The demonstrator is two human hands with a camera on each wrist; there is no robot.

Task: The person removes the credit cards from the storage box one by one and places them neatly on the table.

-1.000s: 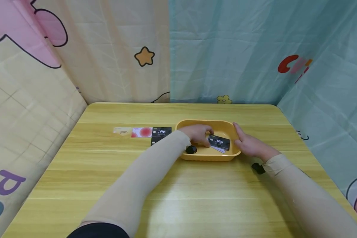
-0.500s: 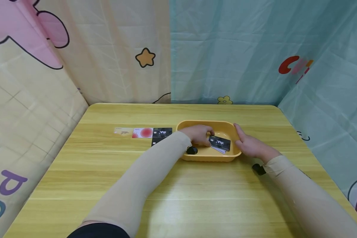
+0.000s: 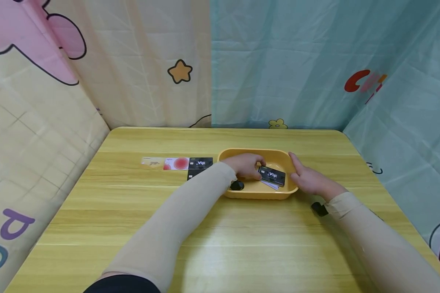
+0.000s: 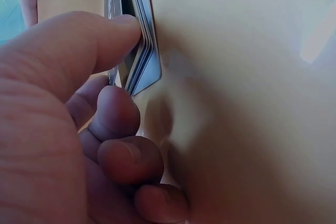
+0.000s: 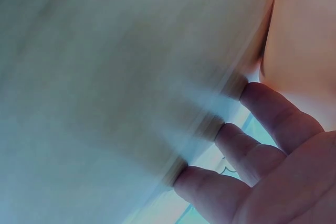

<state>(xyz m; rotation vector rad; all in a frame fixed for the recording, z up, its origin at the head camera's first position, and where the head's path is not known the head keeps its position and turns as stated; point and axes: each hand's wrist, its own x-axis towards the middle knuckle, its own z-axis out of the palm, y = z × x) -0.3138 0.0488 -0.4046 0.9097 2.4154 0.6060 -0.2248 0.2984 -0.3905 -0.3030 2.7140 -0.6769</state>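
Note:
In the head view my left hand [image 3: 246, 165] reaches into a yellow plastic tray [image 3: 254, 196]. Its thumb and index finger pinch the left end of a stack of cards, topped by a black "Vip" card [image 3: 272, 176]. A pale card [image 3: 270, 185] pokes out beneath it. Up close in the left wrist view, the thumb lies against the edges of the card stack [image 4: 144, 30], the other fingers bent below. My right hand [image 3: 311, 179] is at the tray's right end, thumb and index finger at the rim. Its other fingertips [image 5: 202, 182] touch the table in the right wrist view.
Left of the tray a row of cards lies on the wooden table [image 3: 220, 240]: a cream card [image 3: 152, 162], a pink-circle card [image 3: 176, 163] and a black card [image 3: 201, 162]. Another black card [image 3: 194, 173] sits below, partly behind my left sleeve. Printed curtains [image 3: 275, 61] enclose the table.
The black Vip card has shifted slightly right in the tray, along with the left fingertips. My right hand stays at the tray's right end.

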